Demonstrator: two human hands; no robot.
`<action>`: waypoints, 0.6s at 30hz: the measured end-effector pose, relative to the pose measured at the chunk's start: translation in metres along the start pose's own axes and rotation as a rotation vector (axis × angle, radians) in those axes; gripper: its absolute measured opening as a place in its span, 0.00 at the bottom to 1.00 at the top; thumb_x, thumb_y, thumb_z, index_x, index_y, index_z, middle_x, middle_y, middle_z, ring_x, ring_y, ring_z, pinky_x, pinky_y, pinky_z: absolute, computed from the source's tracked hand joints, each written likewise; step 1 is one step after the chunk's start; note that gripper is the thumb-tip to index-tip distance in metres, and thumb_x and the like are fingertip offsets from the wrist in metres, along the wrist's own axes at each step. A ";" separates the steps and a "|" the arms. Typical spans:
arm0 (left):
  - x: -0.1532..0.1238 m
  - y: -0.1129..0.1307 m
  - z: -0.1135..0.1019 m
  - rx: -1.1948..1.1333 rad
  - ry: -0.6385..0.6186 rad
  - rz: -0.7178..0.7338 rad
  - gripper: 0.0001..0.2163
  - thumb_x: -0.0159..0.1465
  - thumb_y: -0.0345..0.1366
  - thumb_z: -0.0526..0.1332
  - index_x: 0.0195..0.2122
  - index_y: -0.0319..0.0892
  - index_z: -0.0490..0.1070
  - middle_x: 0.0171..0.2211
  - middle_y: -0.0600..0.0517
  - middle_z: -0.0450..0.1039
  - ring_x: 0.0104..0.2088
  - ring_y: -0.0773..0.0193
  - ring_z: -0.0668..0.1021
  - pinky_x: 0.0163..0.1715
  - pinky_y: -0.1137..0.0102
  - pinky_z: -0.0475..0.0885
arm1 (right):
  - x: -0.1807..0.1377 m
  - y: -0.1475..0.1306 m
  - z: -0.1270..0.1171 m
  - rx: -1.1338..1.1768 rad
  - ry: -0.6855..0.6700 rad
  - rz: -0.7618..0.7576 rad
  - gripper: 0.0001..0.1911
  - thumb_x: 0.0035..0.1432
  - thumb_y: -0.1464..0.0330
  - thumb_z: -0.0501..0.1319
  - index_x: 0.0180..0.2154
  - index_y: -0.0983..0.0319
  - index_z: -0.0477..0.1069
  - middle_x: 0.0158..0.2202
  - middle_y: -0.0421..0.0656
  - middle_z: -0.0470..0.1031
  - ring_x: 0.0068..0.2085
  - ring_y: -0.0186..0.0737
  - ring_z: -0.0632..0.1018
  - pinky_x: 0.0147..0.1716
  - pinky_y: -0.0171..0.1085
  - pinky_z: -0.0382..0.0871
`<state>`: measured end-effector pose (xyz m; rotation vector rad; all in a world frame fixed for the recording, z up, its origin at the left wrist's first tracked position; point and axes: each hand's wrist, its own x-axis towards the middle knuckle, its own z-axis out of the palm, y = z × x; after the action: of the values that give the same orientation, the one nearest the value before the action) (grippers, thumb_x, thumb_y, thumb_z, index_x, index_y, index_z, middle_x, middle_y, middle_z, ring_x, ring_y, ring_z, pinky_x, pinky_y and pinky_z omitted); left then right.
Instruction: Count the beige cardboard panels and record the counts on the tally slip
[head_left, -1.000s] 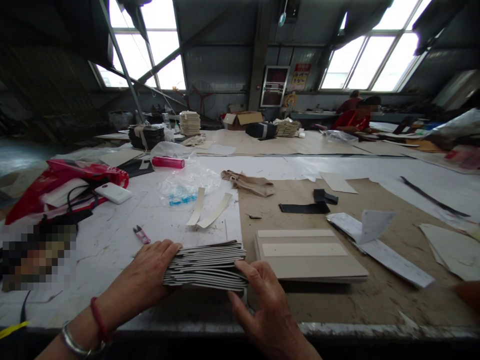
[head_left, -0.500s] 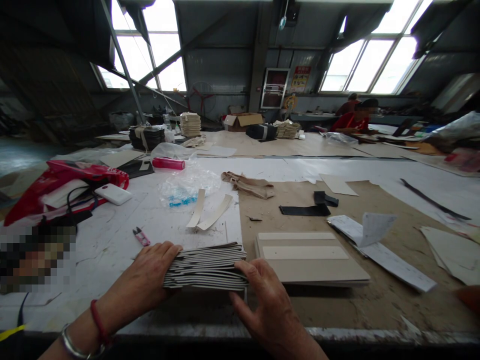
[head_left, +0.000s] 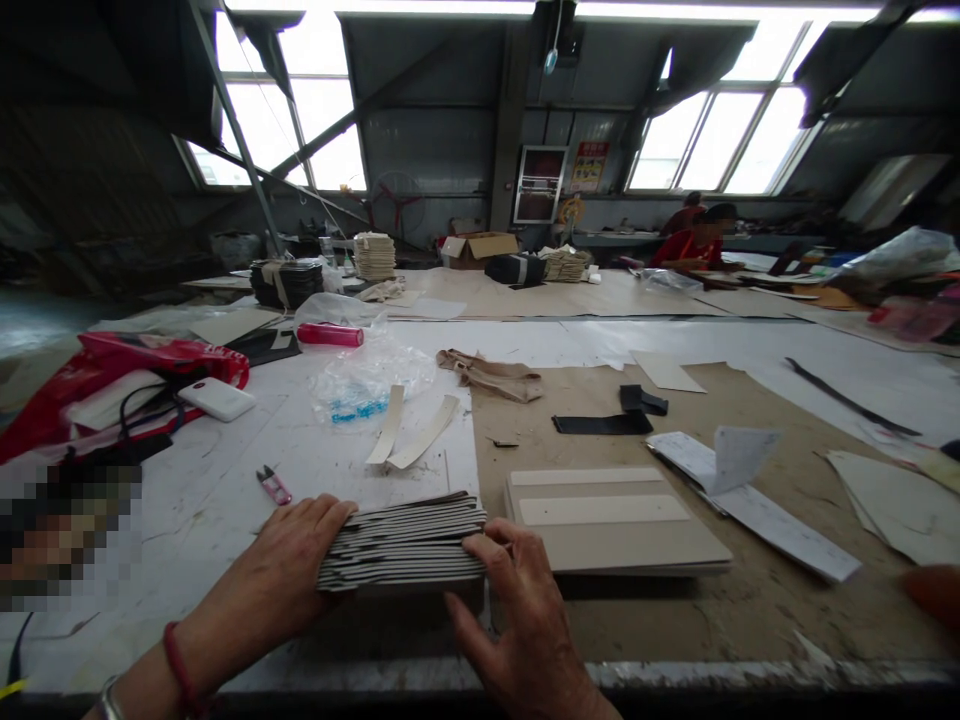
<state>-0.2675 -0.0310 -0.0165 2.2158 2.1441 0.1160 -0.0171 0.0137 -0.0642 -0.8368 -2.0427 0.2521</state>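
Note:
A stack of thin panels [head_left: 409, 545] with pale grey edges and dark layers between them is held up near the table's front edge. My left hand [head_left: 300, 545] is closed round its left end, fingers over the top. At the right end, my right hand [head_left: 521, 595] touches the panel edges with its bent fingers, while its thumb points away below the stack. To the right lies a neat pile of beige boards [head_left: 615, 550], two paler strips [head_left: 604, 510] on top. Pink-handled thread snips [head_left: 274, 485] lie beyond my left hand.
Two cream strips [head_left: 424, 435], a crumpled plastic bag [head_left: 367, 380] and a tan cloth piece [head_left: 491, 375] lie farther back. Black strips [head_left: 604, 424] and an open notebook [head_left: 750, 500] are on the right. A red bag [head_left: 157, 350] sits at left. A person in red [head_left: 694, 245] sits far off.
My right thumb has moved down, farther from the stack's underside. The view has shifted slightly, and the stack stays between my hands.

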 end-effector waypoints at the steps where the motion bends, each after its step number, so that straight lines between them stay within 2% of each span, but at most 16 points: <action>1: 0.000 -0.001 0.001 -0.001 0.002 -0.004 0.21 0.53 0.31 0.57 0.50 0.42 0.62 0.44 0.47 0.65 0.45 0.57 0.68 0.46 0.60 0.58 | 0.000 0.000 0.000 -0.002 0.004 -0.004 0.21 0.49 0.70 0.62 0.47 0.60 0.65 0.46 0.50 0.64 0.47 0.48 0.70 0.44 0.46 0.72; 10: -0.002 -0.009 0.008 -0.014 0.022 0.014 0.23 0.52 0.31 0.56 0.51 0.43 0.60 0.45 0.48 0.64 0.46 0.58 0.67 0.47 0.60 0.58 | 0.001 0.001 0.003 0.003 0.005 -0.031 0.22 0.50 0.70 0.61 0.48 0.60 0.62 0.51 0.52 0.62 0.52 0.50 0.68 0.47 0.48 0.70; 18: -0.002 -0.007 0.007 -0.020 0.022 0.009 0.21 0.54 0.33 0.56 0.50 0.43 0.61 0.44 0.48 0.64 0.45 0.58 0.67 0.47 0.59 0.58 | 0.000 0.002 0.005 0.020 -0.008 -0.036 0.21 0.50 0.71 0.61 0.47 0.61 0.62 0.50 0.52 0.63 0.51 0.48 0.69 0.46 0.47 0.70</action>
<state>-0.2734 -0.0330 -0.0240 2.2244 2.1343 0.1615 -0.0203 0.0155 -0.0680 -0.7870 -2.0575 0.2552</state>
